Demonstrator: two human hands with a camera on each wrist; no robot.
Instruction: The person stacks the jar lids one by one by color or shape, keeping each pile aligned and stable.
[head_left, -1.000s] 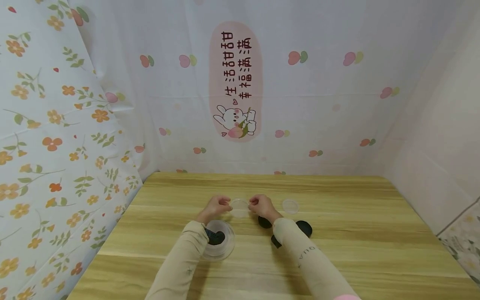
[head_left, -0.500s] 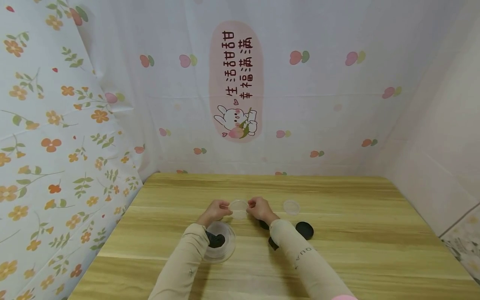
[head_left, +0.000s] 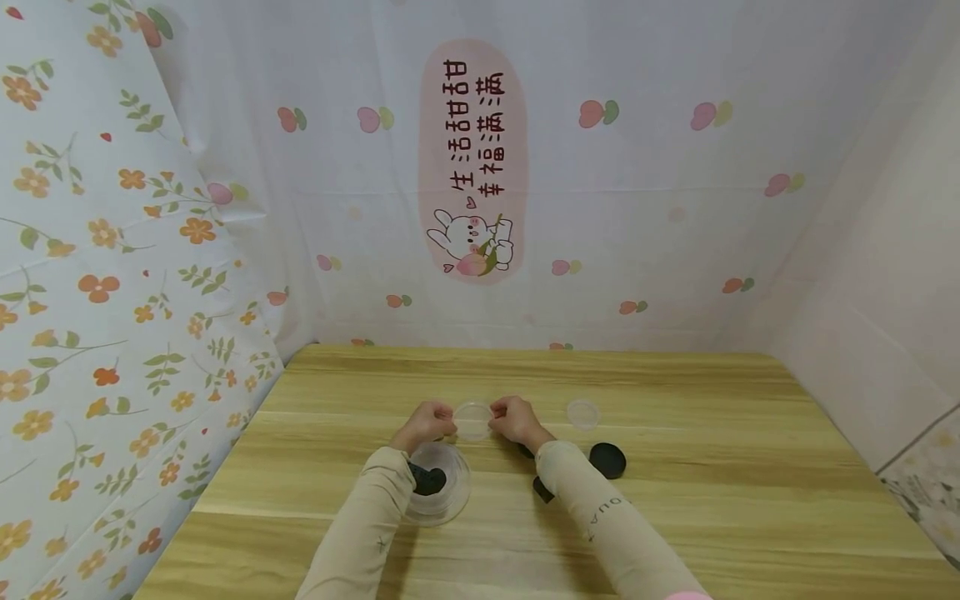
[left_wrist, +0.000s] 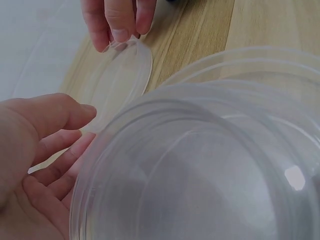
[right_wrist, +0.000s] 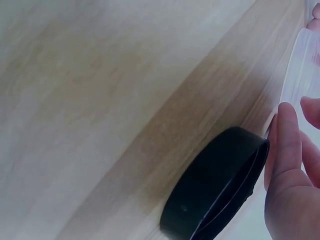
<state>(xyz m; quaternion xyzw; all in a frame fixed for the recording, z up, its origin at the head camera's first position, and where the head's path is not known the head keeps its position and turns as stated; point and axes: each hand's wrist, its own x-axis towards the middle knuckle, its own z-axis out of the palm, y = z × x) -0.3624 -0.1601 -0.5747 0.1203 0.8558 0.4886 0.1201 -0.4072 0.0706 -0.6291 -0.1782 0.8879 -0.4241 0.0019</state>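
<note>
A clear round plastic lid (head_left: 472,421) is held up between both hands over the wooden table. My left hand (head_left: 427,423) pinches its left edge, thumb and fingertips at the rim. My right hand (head_left: 517,419) pinches the opposite edge. In the left wrist view the lid (left_wrist: 117,77) stands tilted, right-hand fingers (left_wrist: 119,22) at its far end. Clear round plastic containers (left_wrist: 190,165), apparently stacked, fill the foreground there, close beside my left hand (left_wrist: 45,135). In the right wrist view, the lid (right_wrist: 302,65) shows at the edge beside my right hand (right_wrist: 292,170).
A second clear disc (head_left: 583,414) lies right of my right hand. A black round lid (head_left: 607,460) rests nearer, beside the right forearm. Another black round lid (right_wrist: 215,180) is by the right hand, mostly hidden by it in the head view. Patterned cloth (head_left: 637,208) hangs behind the table.
Both hands have come slightly closer together and shifted a little left and nearer with the clear lid. The containers and the other lids have stayed in place.
</note>
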